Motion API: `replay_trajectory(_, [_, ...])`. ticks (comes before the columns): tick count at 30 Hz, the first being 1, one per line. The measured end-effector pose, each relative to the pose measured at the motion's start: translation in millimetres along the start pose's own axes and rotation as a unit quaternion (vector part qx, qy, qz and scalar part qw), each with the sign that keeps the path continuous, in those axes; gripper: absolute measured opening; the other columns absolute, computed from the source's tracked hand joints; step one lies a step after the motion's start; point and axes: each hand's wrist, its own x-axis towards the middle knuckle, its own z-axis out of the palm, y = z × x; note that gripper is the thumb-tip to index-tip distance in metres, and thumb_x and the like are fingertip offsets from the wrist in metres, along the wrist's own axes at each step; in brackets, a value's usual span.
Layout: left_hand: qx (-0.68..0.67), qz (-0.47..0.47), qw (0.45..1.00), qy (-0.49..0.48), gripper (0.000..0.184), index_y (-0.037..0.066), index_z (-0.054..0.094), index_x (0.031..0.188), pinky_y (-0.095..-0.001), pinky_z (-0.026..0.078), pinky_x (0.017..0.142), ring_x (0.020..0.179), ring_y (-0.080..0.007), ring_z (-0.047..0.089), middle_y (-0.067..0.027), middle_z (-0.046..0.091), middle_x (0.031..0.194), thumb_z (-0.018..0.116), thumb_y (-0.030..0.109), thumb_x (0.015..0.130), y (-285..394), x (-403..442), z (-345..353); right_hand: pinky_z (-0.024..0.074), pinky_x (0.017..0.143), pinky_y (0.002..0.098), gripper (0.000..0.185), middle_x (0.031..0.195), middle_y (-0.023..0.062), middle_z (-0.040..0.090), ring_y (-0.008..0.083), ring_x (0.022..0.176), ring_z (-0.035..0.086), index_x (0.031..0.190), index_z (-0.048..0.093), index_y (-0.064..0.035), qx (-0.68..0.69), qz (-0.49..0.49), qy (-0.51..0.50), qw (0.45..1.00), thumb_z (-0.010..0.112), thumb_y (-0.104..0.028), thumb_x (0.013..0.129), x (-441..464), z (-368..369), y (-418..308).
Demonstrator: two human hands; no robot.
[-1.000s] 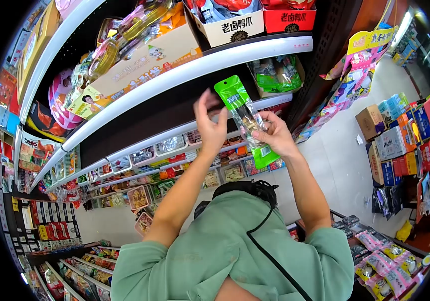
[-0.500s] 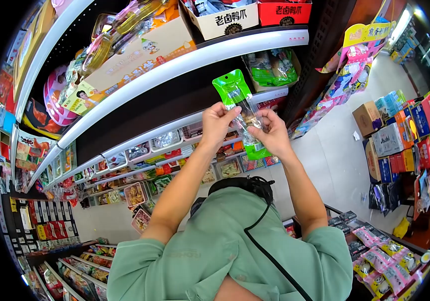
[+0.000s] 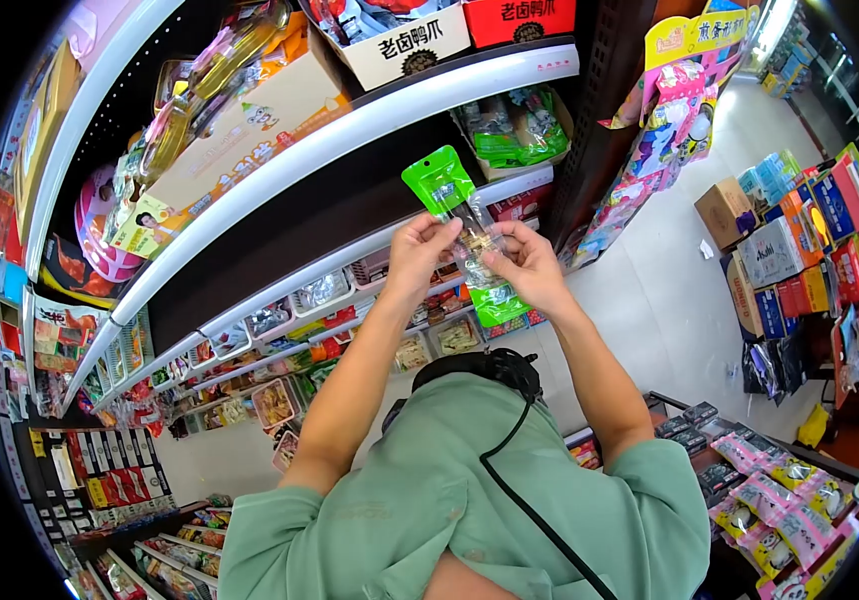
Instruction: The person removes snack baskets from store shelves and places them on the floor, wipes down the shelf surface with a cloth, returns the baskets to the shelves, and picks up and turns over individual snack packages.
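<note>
A snack packet [image 3: 470, 225] with green ends and a clear middle is held up in front of the shelves, tilted with its hanging hole at the upper left. Through the clear part a brownish food shows. My left hand [image 3: 423, 252] pinches its left edge between thumb and fingers. On the opposite edge, lower down, my right hand [image 3: 527, 265] grips it the same way. Just behind, on the shelf, a carton of similar green packets [image 3: 519, 135] stands at the right end.
White-edged shelves [image 3: 349, 135] curve across the left, carrying snack cartons [image 3: 404, 45]. Pink hanging packs [image 3: 669, 120] are at the right post. Stacked boxes [image 3: 774, 250] stand on the floor at the right. A display of pink and yellow packets [image 3: 779, 500] is at lower right.
The packet and both hands have shifted slightly left in view, along with the shelves, as the camera turned a little. Both hands keep their hold on the packet.
</note>
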Motion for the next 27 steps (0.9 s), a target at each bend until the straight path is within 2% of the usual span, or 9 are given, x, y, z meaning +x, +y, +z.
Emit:
replay_trajectory(4, [-0.002, -0.001, 1.000, -0.016, 0.013, 0.006, 0.061, 0.091, -0.0198, 0.041, 0.052, 0.063, -0.0039, 0.055, 0.0000, 0.063, 0.075, 0.067, 0.013, 0.082, 0.4, 6.6, 15.3, 0.0452, 0.065, 0.0207, 0.031, 0.087, 0.0031, 0.063, 0.0061, 0.075, 0.056, 0.111, 0.050, -0.0017, -0.006, -0.009, 0.006, 1.000, 0.063, -0.004, 0.083, 3.6, -2.4, -0.3])
replay_trajectory(10, [0.160, 0.143, 0.977, 0.001, 0.015, 0.008, 0.060, 0.089, -0.0218, 0.039, 0.053, 0.059, -0.0062, 0.049, 0.0021, 0.057, 0.069, 0.069, 0.016, 0.080, 66.1, 107.1, 52.9, 0.0453, 0.076, 0.0250, 0.033, 0.102, 0.0093, 0.060, 0.0113, 0.085, 0.055, 0.113, 0.052, 0.0009, -0.054, -0.111, 0.268, 0.956, 0.062, -0.012, 0.085, 3.4, -27.3, -7.5])
replay_trajectory(12, [0.388, 0.226, 0.894, 0.008, 0.029, 0.005, 0.060, 0.100, -0.0322, 0.046, 0.066, 0.074, -0.0182, 0.058, -0.0062, 0.062, 0.081, 0.066, 0.027, 0.082, 63.4, 166.7, 41.8, 0.0453, 0.077, 0.0254, 0.031, 0.102, 0.0094, 0.060, 0.0116, 0.086, 0.055, 0.113, 0.052, 0.0012, -0.052, -0.110, 0.276, 0.953, 0.061, -0.010, 0.085, -7.5, -33.0, -9.4])
replay_trajectory(14, [0.602, 0.304, 0.716, 0.180, 0.047, 0.006, 0.058, 0.108, -0.0410, 0.045, 0.081, 0.095, -0.0307, 0.058, -0.0163, 0.061, 0.100, 0.068, 0.039, 0.077, 55.9, 163.6, 47.0, 0.0451, 0.077, 0.0250, 0.029, 0.102, 0.0094, 0.060, 0.0112, 0.085, 0.055, 0.111, 0.053, 0.0012, -0.057, -0.075, 0.283, 0.954, 0.061, -0.007, 0.084, -21.2, -39.6, -6.5])
replay_trajectory(16, [0.600, 0.419, 0.647, 0.217, 0.049, 0.009, 0.059, 0.110, -0.0467, 0.035, 0.094, 0.108, -0.0351, 0.051, -0.0157, 0.058, 0.113, 0.063, 0.046, 0.077, 44.8, 155.5, 52.2, 0.0451, 0.077, 0.0247, 0.029, 0.102, 0.0091, 0.060, 0.0110, 0.085, 0.055, 0.111, 0.053, 0.0012, -0.068, -0.077, 0.295, 0.950, 0.061, -0.006, 0.084, -37.5, -49.5, 1.0])
replay_trajectory(20, [0.710, 0.262, 0.648, -0.084, 0.041, 0.007, 0.063, 0.104, -0.0581, 0.020, 0.097, 0.115, -0.0332, 0.047, -0.0124, 0.057, 0.118, 0.053, 0.042, 0.085, 33.0, 112.5, 67.4, 0.0449, 0.077, 0.0239, 0.028, 0.100, 0.0083, 0.060, 0.0105, 0.085, 0.055, 0.110, 0.053, 0.0012, -0.053, -0.064, 0.322, 0.943, 0.061, -0.005, 0.083, -50.1, -68.6, 11.0])
replay_trajectory(24, [0.735, 0.365, 0.569, -0.054, 0.047, 0.004, 0.061, 0.106, -0.0565, 0.023, 0.095, 0.117, -0.0295, 0.047, -0.0139, 0.056, 0.119, 0.045, 0.045, 0.088, 14.1, 105.5, 72.0, 0.0451, 0.074, 0.0223, 0.024, 0.094, 0.0061, 0.061, 0.0097, 0.082, 0.055, 0.106, 0.055, 0.0013, -0.089, -0.046, 0.300, 0.949, 0.061, -0.006, 0.084, -49.4, -69.1, 20.8])
replay_trajectory(26, [0.723, 0.260, 0.634, -0.089, 0.044, 0.005, 0.059, 0.108, -0.0529, 0.024, 0.096, 0.116, -0.0286, 0.048, -0.0149, 0.055, 0.121, 0.048, 0.041, 0.088, 36.2, 87.2, 78.9, 0.0451, 0.072, 0.0218, 0.022, 0.093, 0.0055, 0.061, 0.0092, 0.081, 0.055, 0.105, 0.056, 0.0011, -0.089, -0.029, 0.277, 0.956, 0.061, -0.007, 0.084, -44.2, -54.3, 19.2])
replay_trajectory(27, [0.673, 0.362, 0.644, -0.047, 0.040, 0.005, 0.059, 0.107, -0.0513, 0.025, 0.095, 0.114, -0.0286, 0.049, -0.0143, 0.055, 0.120, 0.052, 0.038, 0.086, 34.7, 79.1, 72.3, 0.0450, 0.071, 0.0214, 0.021, 0.091, 0.0049, 0.061, 0.0087, 0.080, 0.055, 0.103, 0.057, 0.0009, -0.086, -0.020, 0.265, 0.960, 0.061, -0.007, 0.085, -40.4, -48.0, 20.0])
